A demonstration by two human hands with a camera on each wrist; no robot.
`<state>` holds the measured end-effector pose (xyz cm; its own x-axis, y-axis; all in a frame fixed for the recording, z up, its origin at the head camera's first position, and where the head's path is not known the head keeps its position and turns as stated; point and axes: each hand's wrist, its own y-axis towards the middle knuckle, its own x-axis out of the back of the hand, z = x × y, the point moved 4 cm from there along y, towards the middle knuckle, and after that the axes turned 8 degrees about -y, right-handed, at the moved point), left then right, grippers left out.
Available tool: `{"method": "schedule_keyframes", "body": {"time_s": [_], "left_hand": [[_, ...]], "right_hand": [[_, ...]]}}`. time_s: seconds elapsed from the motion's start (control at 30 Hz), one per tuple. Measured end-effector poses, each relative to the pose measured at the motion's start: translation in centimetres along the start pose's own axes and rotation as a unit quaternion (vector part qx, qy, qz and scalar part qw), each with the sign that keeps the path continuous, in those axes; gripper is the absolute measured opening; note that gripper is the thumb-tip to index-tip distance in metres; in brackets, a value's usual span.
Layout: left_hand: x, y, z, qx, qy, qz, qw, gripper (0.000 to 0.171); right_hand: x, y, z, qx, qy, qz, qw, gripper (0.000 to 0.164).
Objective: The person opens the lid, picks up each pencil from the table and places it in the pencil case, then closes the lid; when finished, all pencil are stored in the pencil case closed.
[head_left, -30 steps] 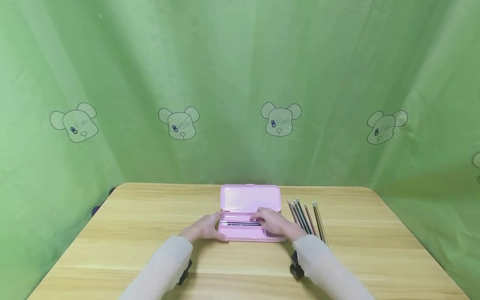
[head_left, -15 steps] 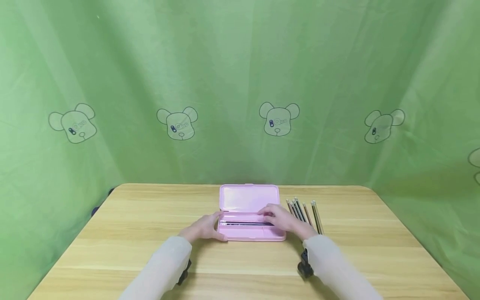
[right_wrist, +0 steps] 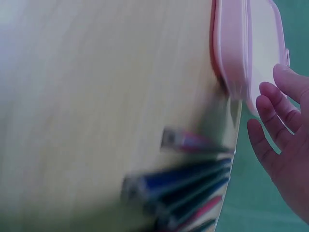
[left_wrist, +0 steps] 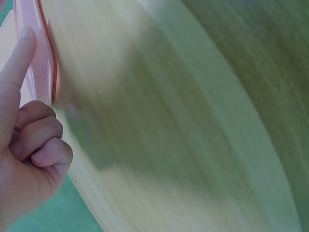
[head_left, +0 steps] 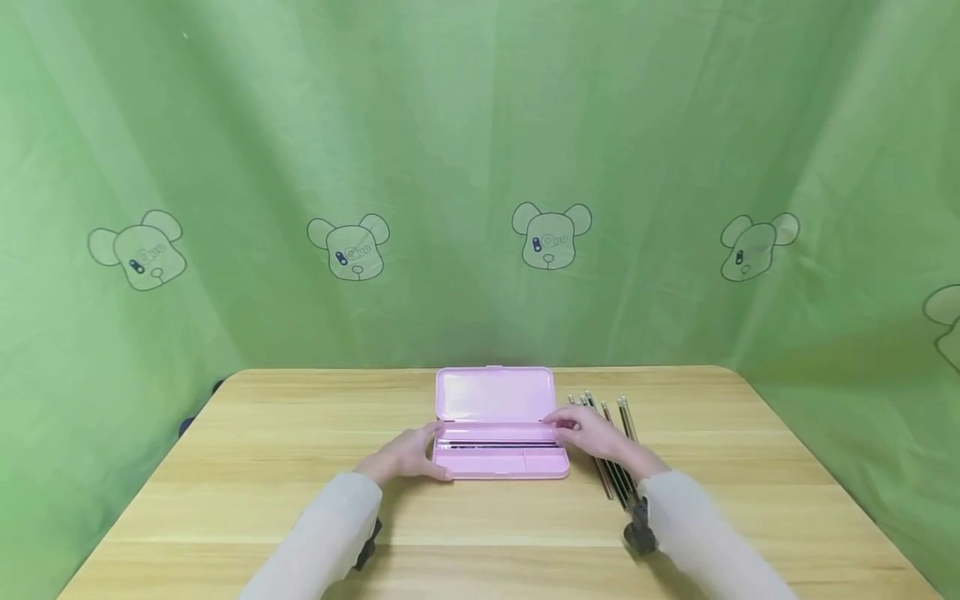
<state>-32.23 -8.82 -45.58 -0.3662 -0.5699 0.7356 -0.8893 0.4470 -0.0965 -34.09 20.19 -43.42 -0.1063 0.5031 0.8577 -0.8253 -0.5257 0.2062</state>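
A pink pencil case (head_left: 495,393) lies on the table with its lid raised at the back. Inside its long compartment are dark striped pencils (head_left: 495,445). My left hand (head_left: 405,456) holds the case's left end, thumb at the front corner and a finger at the back one; the left wrist view shows its other fingers curled. Loosely bent, the fingers of my right hand (head_left: 592,435) hover by the case's right end with nothing between them. In the right wrist view that hand (right_wrist: 294,145) is apart from the case (right_wrist: 234,48).
Several loose pencils (head_left: 628,419) lie to the right of the case, partly under my right hand and forearm. The wooden table (head_left: 300,417) ends at a green curtain (head_left: 442,308) printed with bear heads.
My right hand has withdrawn from inside the case, moving right past its right end toward the loose pencils. The pencils inside show along more of their length. My left hand stays put.
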Motion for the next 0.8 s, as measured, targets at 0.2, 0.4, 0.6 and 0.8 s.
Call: {"method": "schedule_keyframes", "body": {"time_s": [0.2, 0.4, 0.6, 0.8], "left_hand": [[0.0, 0.0, 0.1, 0.003, -0.002, -0.002, 1.0, 0.095], [-0.1, 0.1, 0.0, 0.001, 0.003, 0.0, 1.0, 0.095], [0.0, 0.1, 0.0, 0.005, 0.0, 0.003, 1.0, 0.096], [0.0, 0.1, 0.0, 0.004, -0.005, 0.004, 1.0, 0.096]], "right_hand": [[0.9, -1.6, -1.8, -0.007, -0.018, -0.011, 1.0, 0.026], [1.9, -3.4, -3.6, -0.05, -0.026, -0.015, 0.998, 0.029], [3.0, -5.0, -4.7, -0.067, -0.021, -0.013, 0.997, 0.03], [3.8, -6.3, -5.6, -0.085, -0.007, -0.014, 0.996, 0.033]]}}
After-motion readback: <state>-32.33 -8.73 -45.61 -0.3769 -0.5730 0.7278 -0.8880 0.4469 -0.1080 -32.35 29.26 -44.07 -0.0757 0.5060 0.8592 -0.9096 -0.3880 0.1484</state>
